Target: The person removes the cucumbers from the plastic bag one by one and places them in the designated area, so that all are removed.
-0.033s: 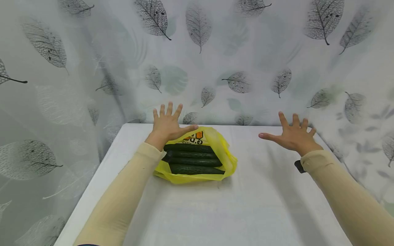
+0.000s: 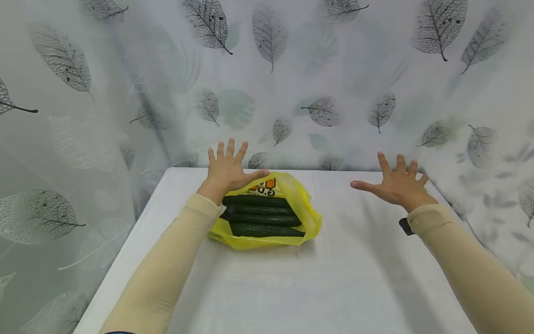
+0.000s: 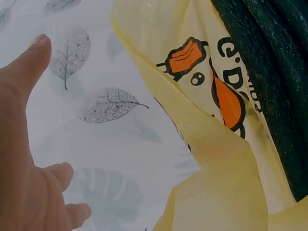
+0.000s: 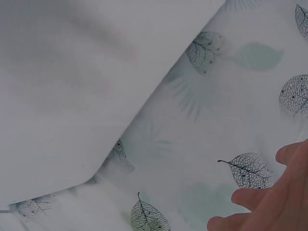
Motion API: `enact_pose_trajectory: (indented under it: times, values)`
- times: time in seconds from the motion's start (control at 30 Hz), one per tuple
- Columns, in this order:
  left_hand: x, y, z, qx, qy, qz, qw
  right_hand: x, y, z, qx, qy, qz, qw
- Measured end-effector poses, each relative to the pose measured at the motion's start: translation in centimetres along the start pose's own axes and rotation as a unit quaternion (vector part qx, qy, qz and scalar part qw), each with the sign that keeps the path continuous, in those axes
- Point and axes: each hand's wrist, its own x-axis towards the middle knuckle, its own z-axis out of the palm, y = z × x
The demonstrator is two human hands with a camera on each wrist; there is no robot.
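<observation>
A yellow plastic bag lies on the white table with its mouth spread wide. Inside it, several long dark green cucumbers rest side by side, their left ends partly behind the sleeve. With fingers spread, my left hand hovers at the bag's far left edge and holds nothing. In the left wrist view the bag's cartoon print and a cucumber show beyond the thumb. My right hand, also spread and holding nothing, is over the table's far right edge, well apart from the bag.
The white table extends toward me and ends at a straight far edge. Behind it and at both sides hang pale curtains printed with leaves. A small black object sits at my right wrist.
</observation>
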Motion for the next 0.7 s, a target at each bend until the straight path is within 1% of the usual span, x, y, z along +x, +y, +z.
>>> enact_pose_trajectory:
  times: [0.2,0.43,0.57,0.7]
  values:
    - [0.1,-0.1,0.3,0.007,-0.006,-0.004,1.0,0.3,0.0,0.8,0.001,-0.007,-0.004,1.0]
    - [-0.2,0.1,-0.3,-0.002,-0.008,-0.007,0.9999,0.4,-0.2,0.6,-0.003,0.004,-0.014,0.9999]
    - [-0.9,0.2,-0.8,-0.006,-0.006,-0.01,0.9999,0.2,-1.0,0.6,-0.003,0.012,-0.026,0.9996]
    - [-2.1,0.3,-1.4,-0.01,-0.001,-0.011,0.9999,-0.3,-2.5,0.6,-0.004,0.025,-0.044,0.9987]
